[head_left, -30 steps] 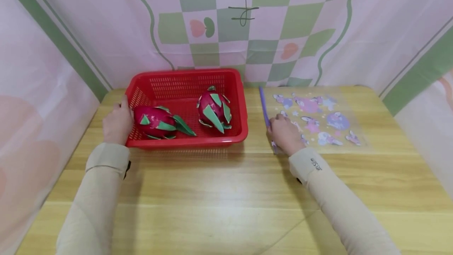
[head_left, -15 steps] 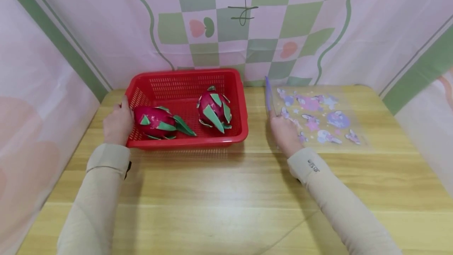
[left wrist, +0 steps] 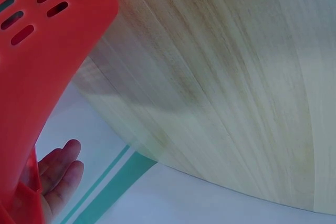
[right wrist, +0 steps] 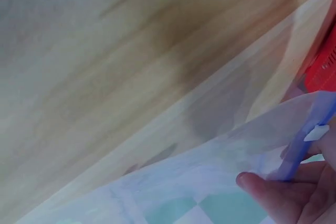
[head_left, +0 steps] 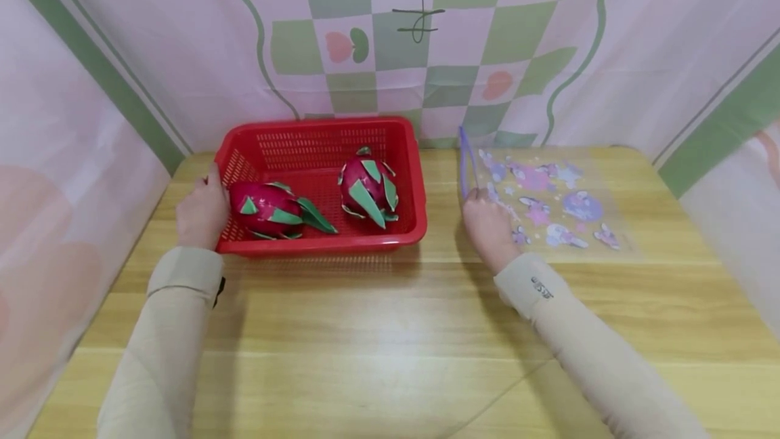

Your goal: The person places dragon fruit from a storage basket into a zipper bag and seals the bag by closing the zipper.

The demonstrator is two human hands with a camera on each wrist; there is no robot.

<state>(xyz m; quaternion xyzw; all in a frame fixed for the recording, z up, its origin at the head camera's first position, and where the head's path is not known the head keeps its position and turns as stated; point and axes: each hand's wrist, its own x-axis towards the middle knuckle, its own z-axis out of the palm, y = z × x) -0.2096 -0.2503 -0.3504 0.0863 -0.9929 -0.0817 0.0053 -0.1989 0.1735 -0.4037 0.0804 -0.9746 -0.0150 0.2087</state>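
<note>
A red plastic basket (head_left: 329,244) stands at the back left of the table with two dragon fruits in it. One dragon fruit (head_left: 263,203) lies on its side at the left; the other dragon fruit (head_left: 359,178) sits at the right. My left hand (head_left: 204,214) grips the basket's left rim, its fingers (left wrist: 65,174) showing past the red edge. A clear printed zip bag (head_left: 551,203) lies to the right of the basket. My right hand (head_left: 489,225) pinches the bag's purple zip edge (right wrist: 300,156), near a white slider (right wrist: 316,132). The bag's mouth is parted.
The wooden table (head_left: 365,337) reaches toward me in front of the basket. A fabric backdrop (head_left: 341,97) with green and white checks hangs right behind the basket and bag. More cloth (head_left: 67,175) rises along the table's left side.
My right hand has raised the bag's purple edge from the table, and its two sides have come apart at the mouth. The left hand and the basket have stayed in place.
</note>
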